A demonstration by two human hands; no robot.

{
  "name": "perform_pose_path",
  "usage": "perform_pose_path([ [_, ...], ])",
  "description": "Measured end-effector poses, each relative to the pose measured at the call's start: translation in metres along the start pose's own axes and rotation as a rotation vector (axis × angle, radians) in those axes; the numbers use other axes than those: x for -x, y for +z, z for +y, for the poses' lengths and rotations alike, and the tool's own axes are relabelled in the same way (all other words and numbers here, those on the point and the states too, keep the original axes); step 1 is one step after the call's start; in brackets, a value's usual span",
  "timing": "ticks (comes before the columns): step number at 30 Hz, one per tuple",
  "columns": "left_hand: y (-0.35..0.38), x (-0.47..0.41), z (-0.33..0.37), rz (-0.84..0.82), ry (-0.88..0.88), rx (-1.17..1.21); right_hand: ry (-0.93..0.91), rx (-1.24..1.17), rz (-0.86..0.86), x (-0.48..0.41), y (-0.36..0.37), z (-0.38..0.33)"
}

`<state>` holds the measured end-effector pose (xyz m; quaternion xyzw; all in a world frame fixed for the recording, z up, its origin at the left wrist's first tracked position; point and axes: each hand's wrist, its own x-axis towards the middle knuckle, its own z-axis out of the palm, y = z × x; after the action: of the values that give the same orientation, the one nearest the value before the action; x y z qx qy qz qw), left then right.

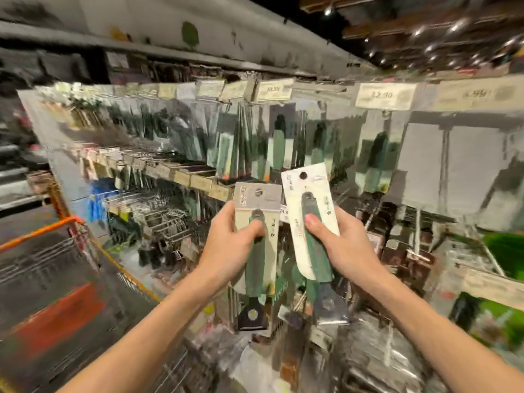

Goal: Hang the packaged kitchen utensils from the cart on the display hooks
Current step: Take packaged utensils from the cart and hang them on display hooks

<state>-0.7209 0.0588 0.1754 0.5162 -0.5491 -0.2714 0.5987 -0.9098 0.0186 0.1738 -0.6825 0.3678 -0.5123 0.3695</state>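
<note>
**While both hands hold packs, nothing new hangs yet**

With its thumb laid across the front, the left hand (229,246) grips one green-handled utensil pack (258,201); the right hand (341,251) grips a second pack (307,191) likewise. Both are held up, hang-holes on top and on no hook. Similar hung packs (279,143) fill the row above, under price tags (273,89). Wire hooks (167,222) show lower left, blurred. The cart (42,236) stands left; its load is unreadable. By my reckoning, these two remain to hang.
</note>
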Motion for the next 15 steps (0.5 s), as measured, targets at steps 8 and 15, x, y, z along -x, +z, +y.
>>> perform_pose_path([
  [8, 0.016, -0.065, -0.007, -0.087, 0.067, 0.073, -0.057, 0.042, 0.08, -0.054, -0.006, 0.013],
  [15, 0.041, -0.115, 0.002, -0.162, 0.28, -0.241, -0.086, 0.03, 0.171, -0.083, -0.034, 0.025],
])
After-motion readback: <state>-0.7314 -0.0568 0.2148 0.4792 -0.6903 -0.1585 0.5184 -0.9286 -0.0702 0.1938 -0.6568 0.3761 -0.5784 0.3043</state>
